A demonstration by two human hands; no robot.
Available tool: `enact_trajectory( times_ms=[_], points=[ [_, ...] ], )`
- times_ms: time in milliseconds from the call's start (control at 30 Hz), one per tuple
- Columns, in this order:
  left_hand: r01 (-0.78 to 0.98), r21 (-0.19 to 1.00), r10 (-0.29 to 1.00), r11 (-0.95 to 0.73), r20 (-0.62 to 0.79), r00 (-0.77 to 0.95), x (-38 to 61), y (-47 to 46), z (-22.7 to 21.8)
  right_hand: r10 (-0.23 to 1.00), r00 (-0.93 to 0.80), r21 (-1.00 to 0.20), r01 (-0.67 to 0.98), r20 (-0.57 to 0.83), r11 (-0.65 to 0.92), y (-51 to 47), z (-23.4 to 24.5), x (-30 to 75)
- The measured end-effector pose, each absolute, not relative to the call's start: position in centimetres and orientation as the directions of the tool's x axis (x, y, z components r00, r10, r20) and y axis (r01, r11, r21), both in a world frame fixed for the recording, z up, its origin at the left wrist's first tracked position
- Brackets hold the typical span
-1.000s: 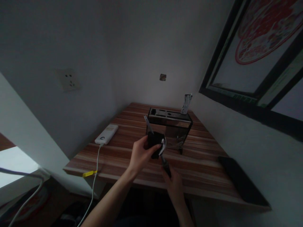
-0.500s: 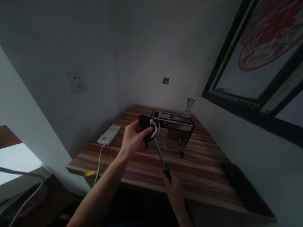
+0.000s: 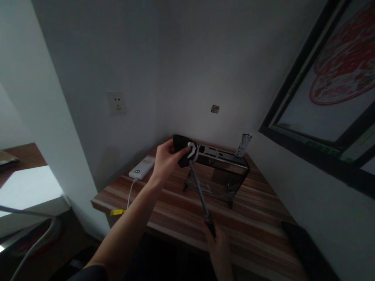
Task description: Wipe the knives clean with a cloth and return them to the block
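Note:
My left hand [image 3: 167, 159] pinches a flat black piece [image 3: 181, 145] above the table, thumb on its near face. A crumpled-looking white strip [image 3: 192, 150] lies along the right side of this piece. My right hand [image 3: 218, 244], lower down, is wrapped round the dark handle of a long tool with a grey metal shaft [image 3: 199, 189]. The shaft slants up to the left and meets the black piece near the white strip; how they join I cannot make out. Just behind stands a black slotted rack [image 3: 222, 155] with clear sides.
A silvery upright piece [image 3: 243, 144] stands in the rack's right end. On the striped wooden table [image 3: 175, 210], a white power bank [image 3: 142, 168] with a cable lies left, and a dark flat object [image 3: 307, 246] right. Walls, a socket [image 3: 116, 103] and a framed picture [image 3: 336, 82] surround it.
The view has turned a little to the left and tilted, so the rack and table appear shifted right and down. Both hands keep their hold on the black piece and the tool.

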State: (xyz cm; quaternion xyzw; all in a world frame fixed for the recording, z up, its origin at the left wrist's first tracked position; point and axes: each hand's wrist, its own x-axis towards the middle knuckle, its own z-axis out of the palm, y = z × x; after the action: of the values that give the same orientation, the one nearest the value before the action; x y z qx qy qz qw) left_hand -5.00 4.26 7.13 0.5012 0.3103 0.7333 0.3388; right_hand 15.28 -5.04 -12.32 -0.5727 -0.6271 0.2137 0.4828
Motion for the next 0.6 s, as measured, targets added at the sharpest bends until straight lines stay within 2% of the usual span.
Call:
enact_trajectory(
  times_ms=[133, 267, 467, 600],
  points=[
    [-0.222, 0.695, 0.712, -0.684, 0.570, -0.409, -6.6, 5.5, 8.3, 0.913, 0.132, -0.806, 0.529, 0.385, 0.264, -5.1, -12.7, 15.3],
    [-0.194, 0.669, 0.667, -0.718, 0.580, -0.468, -7.8, 6.5, 8.5, 0.901, 0.152, -0.793, 0.549, 0.406, 0.265, -5.1, -12.7, 15.3],
    [-0.290, 0.739, 0.770, -0.608, 0.460, -0.442, -7.8, 8.7, 5.2, 0.893, 0.164, -0.809, 0.515, 0.418, 0.284, -5.1, -12.6, 15.2],
    [-0.488, 0.770, 0.898, -0.412, 0.253, -0.360, -6.1, 10.6, 0.9, 0.902, 0.177, -0.841, 0.466, 0.393, 0.275, -5.1, -12.5, 15.4]
  ],
)
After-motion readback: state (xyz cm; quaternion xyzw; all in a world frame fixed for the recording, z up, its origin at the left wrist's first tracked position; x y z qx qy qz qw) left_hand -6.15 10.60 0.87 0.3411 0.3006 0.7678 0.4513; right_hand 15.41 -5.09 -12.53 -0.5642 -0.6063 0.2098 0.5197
